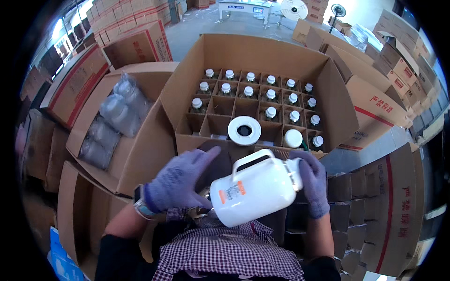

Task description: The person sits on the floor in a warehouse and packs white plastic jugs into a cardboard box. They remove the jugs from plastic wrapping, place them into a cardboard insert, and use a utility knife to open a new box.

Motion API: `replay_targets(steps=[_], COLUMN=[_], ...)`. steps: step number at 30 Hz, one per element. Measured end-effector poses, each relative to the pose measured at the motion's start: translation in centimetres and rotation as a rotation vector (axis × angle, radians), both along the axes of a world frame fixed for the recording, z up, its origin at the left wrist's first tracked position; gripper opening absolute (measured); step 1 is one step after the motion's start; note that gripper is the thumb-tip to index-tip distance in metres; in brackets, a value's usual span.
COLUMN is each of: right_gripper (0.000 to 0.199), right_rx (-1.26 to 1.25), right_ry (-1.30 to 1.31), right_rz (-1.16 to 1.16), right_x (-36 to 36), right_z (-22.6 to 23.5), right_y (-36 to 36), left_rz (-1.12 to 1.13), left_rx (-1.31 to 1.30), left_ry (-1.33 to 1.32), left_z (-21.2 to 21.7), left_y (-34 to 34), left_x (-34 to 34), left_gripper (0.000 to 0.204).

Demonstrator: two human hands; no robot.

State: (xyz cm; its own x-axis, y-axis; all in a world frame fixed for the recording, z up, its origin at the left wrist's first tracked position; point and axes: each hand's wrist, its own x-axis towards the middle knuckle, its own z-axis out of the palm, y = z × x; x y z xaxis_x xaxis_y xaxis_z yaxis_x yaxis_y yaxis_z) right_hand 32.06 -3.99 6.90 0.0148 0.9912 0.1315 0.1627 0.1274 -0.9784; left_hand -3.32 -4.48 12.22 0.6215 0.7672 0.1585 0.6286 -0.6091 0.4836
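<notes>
White jug [255,189] held tilted at the near side of the divided box [265,51].
The right hand [311,182] has its fingers curled around the jug's neck end; the left hand [178,180] has its fingers spread beside the base, contact uncertain. White-capped bottles [271,95] stand inside the divided box, a white ring [244,141] sits at its near edge, and plastic bags [119,112] lie left of it.

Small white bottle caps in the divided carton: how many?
17 small white caps: six in the back row, six in the second, four in the third (one left, three right), one at front right. The larger white lid is excluded; some may be hidden.
</notes>
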Motion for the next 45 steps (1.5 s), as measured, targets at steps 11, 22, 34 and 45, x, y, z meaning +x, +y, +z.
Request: replay_targets(steps=[11,22,34,45], right_gripper=[0.024,0.038,0.081,0.067], right_rx=[0.306,0.717,0.72,0.745], right_ry=[-0.596,-0.233,-0.022,0.052], right_rz=[0.086,-0.116,0.167,0.115], right_x=[-1.2,-5.6,-8.5,-10.7], right_z=[-10.0,4.6,6.7,5.8], right_y=[2.2,-4.8,-6.6,-7.0], left_rz=[0.237,0.275,0.191,0.24], left_rx=[-0.546,-0.239,-0.509,-0.64], left_ry=[-0.272,-0.496,-0.761,-0.919], left_z=[-12.7,-8.8,-8.9,-8.4], left_y=[-7.4,-2.3,-5.2,-5.9], left_x=[-3.1,0.4,4.3,3.0], left_gripper=[0.078,0.085,0.086,0.087])
